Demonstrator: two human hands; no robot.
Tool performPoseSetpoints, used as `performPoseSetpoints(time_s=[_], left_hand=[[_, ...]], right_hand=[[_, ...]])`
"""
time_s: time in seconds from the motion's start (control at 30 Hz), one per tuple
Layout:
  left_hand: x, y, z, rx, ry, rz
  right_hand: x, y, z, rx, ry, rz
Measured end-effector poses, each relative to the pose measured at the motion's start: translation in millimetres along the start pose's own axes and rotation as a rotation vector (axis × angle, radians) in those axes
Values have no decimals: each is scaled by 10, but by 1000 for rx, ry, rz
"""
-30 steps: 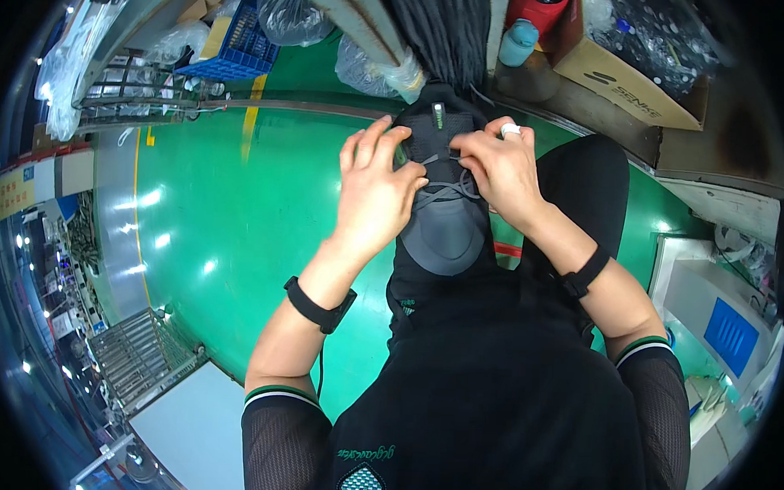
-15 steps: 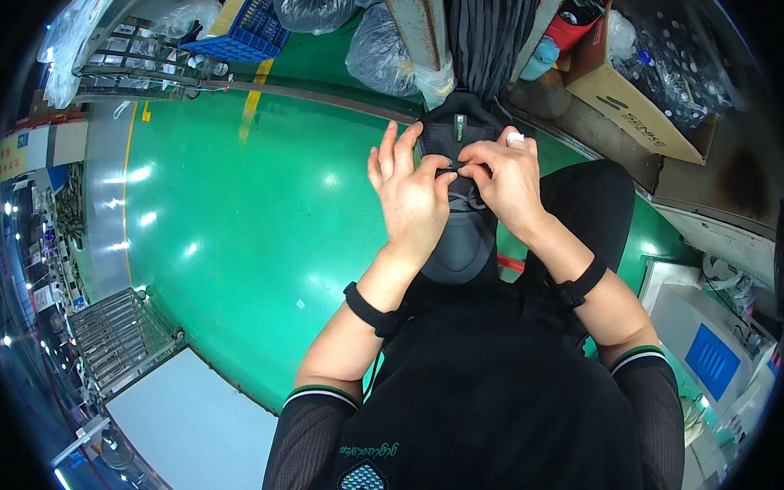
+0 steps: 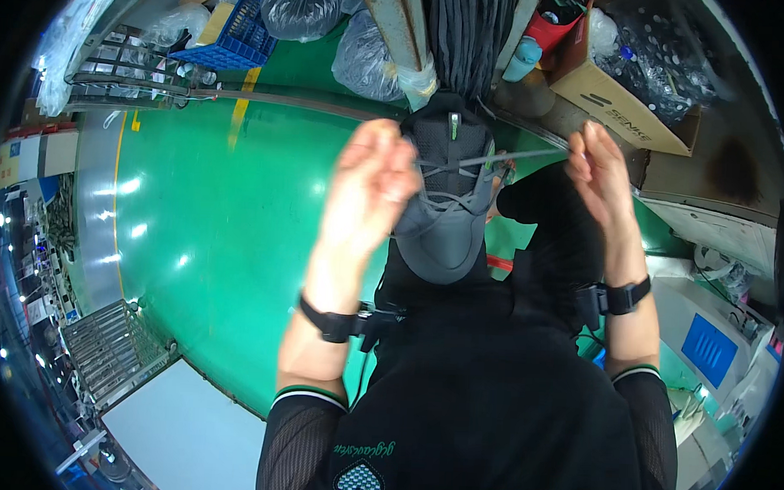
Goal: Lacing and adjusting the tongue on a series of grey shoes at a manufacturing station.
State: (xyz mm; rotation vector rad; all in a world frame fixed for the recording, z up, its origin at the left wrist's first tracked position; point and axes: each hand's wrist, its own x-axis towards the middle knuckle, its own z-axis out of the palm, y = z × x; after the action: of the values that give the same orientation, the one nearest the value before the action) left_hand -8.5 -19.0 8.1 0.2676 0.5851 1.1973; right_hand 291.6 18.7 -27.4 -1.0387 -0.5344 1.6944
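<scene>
Lacing a dark grey mesh sports shoe (image 3: 445,204).
We judge lacing near-finished, knot left: left hand (image 3: 370,192) and right hand (image 3: 597,174) each pinch the grey lace (image 3: 516,156) taut.

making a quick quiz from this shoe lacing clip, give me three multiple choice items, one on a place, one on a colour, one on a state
1. Where is the grey shoe?
A. flat on the green floor
B. between the two raised hands, over the person's lap
C. inside the cardboard box

2. What colour is the floor?
A. green
B. red
C. white

3. How does the lace run to the right hand?
A. hanging slack in a loop
B. pulled out in a straight line
C. fully out of the shoe

Answers:
1 B, the shoe sits between the left hand and the right hand, above the dark-clothed lap.
2 A, the glossy floor is green.
3 B, the lace stretches straight from the shoe to the right hand's grip.
</scene>
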Motion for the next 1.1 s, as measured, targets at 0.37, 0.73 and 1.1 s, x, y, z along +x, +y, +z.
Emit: performPoseSetpoints(time_s=[0.37,0.73,1.1], left_hand=[[-463,791,-512,1234,532,453],[40,-242,-150,2403,-515,644],[-492,-437,-932,2088,-359,713]], right_hand=[[-264,-64,-892,-524,300,-201],[-200,649,607,-1509,-360,-527],[-142,382,310,-1294,-572,-90]])
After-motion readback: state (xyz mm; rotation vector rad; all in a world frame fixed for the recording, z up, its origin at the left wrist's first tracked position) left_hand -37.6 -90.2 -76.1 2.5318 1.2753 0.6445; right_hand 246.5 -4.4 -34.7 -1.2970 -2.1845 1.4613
